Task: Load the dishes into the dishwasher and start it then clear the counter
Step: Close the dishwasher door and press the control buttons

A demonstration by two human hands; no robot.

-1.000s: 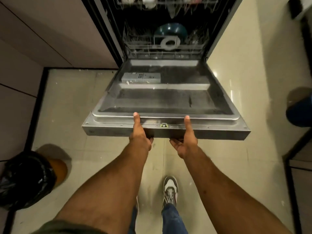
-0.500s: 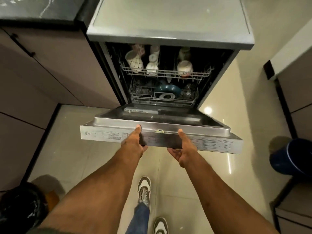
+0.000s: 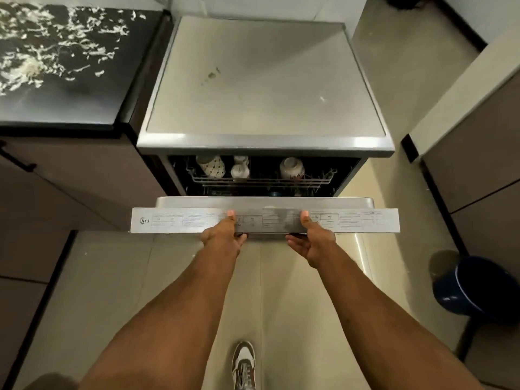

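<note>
The steel dishwasher (image 3: 264, 88) stands in front of me, its door (image 3: 174, 220) partly raised and tilted towards the opening. My left hand (image 3: 223, 237) and my right hand (image 3: 311, 239) both grip the door's top edge, thumbs on the control strip and fingers curled underneath. Through the gap I see the upper rack (image 3: 261, 180) holding a dotted mug (image 3: 211, 166), a small white cup (image 3: 240, 170) and an upturned bowl (image 3: 292, 168). The lower rack is almost hidden behind the door.
A dark speckled counter (image 3: 64, 66) lies at the left over brown cabinets (image 3: 70, 178). At the right are more cabinets (image 3: 484, 164) and a blue bucket (image 3: 475, 288) on the tiled floor. My shoe (image 3: 244, 364) is below.
Both hands have lifted the door from lying flat to roughly halfway up. The door's inner panel and lower rack have dropped out of sight, and my view has risen to show the dishwasher's top.
</note>
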